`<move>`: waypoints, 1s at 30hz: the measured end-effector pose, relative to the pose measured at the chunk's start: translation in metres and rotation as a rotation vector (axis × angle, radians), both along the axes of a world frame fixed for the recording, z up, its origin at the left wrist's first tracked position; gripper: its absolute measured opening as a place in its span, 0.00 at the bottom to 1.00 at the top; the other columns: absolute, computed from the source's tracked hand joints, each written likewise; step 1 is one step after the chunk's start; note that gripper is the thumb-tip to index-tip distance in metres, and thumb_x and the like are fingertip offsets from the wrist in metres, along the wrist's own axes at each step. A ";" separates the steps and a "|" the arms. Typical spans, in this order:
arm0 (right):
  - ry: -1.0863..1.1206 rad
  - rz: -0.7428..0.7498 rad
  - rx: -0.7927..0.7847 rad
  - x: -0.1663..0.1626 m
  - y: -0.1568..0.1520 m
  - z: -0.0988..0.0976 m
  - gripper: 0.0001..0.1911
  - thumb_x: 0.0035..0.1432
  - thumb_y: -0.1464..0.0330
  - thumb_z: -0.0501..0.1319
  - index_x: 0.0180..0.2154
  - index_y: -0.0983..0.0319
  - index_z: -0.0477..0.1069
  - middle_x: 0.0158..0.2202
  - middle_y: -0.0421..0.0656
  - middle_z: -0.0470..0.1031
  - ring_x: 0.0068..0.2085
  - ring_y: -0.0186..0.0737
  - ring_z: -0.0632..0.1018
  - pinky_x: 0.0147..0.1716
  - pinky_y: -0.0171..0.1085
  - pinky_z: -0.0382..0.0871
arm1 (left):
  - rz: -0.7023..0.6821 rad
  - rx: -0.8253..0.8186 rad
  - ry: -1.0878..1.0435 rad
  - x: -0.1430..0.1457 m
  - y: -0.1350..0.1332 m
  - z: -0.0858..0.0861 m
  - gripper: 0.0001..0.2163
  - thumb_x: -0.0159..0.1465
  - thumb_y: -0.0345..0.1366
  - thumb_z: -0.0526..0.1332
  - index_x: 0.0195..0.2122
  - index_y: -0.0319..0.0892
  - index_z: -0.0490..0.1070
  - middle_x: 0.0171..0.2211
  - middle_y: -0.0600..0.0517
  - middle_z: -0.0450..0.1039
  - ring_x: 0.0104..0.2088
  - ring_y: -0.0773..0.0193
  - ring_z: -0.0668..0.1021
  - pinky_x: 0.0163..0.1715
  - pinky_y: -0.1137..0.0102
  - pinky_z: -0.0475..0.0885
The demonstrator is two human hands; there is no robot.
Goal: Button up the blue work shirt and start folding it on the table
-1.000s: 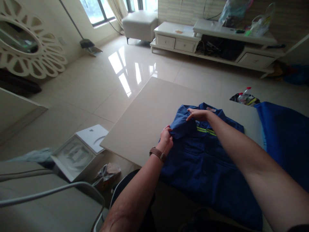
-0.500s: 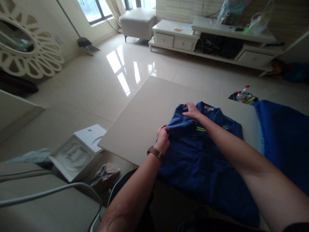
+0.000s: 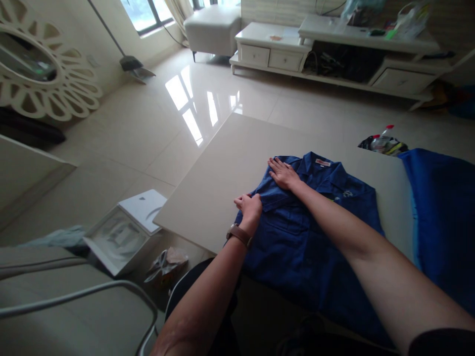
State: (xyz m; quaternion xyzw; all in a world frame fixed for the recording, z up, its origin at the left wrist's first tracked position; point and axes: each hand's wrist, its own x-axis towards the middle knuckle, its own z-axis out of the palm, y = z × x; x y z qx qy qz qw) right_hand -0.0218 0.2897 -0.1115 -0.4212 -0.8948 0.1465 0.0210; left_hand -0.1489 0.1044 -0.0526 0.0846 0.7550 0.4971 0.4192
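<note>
A dark blue work shirt [image 3: 289, 252] lies front up on the pale tabletop [image 3: 208, 183], its collar pointing away from me and its lower part hanging over the near edge. Flat on the shirt's left shoulder area rests my right hand [image 3: 284, 174], fingers spread out. My left hand [image 3: 250, 203], with a brown watch strap on the wrist, pinches the cloth at the shirt's left edge. The right forearm covers part of the shirt front.
More blue cloth [image 3: 445, 212] drapes over the table's right end. Bottles with red caps [image 3: 386, 132] stand beyond the far edge. On the left are an open white box [image 3: 118, 237] and a plastic bag [image 3: 168, 264]. A white TV cabinet [image 3: 285, 59] is at the back.
My right hand has moved left and flattened onto the shirt's shoulder. The left hand stays at the cloth's edge, slightly turned. The yellow-green strip is now mostly covered.
</note>
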 end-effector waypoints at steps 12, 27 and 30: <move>-0.051 0.073 0.086 -0.007 0.045 -0.004 0.31 0.74 0.61 0.49 0.73 0.61 0.51 0.76 0.47 0.50 0.75 0.47 0.52 0.70 0.53 0.48 | -1.166 -0.252 0.962 -0.026 -0.034 0.003 0.34 0.68 0.38 0.53 0.75 0.39 0.49 0.77 0.47 0.42 0.76 0.49 0.48 0.73 0.44 0.45; 0.232 -0.100 0.207 0.061 -0.178 0.079 0.18 0.66 0.69 0.55 0.55 0.61 0.71 0.56 0.52 0.76 0.57 0.50 0.74 0.57 0.46 0.67 | -1.263 -0.292 0.862 -0.023 -0.028 0.006 0.37 0.68 0.45 0.57 0.76 0.46 0.47 0.78 0.45 0.31 0.75 0.35 0.40 0.67 0.32 0.48; 0.280 -0.385 0.107 0.156 -0.304 0.061 0.09 0.63 0.68 0.55 0.41 0.59 0.73 0.41 0.48 0.79 0.45 0.48 0.78 0.49 0.44 0.70 | -1.125 -0.416 0.891 -0.046 -0.038 -0.001 0.39 0.66 0.46 0.59 0.76 0.44 0.46 0.77 0.39 0.34 0.74 0.25 0.42 0.66 0.33 0.53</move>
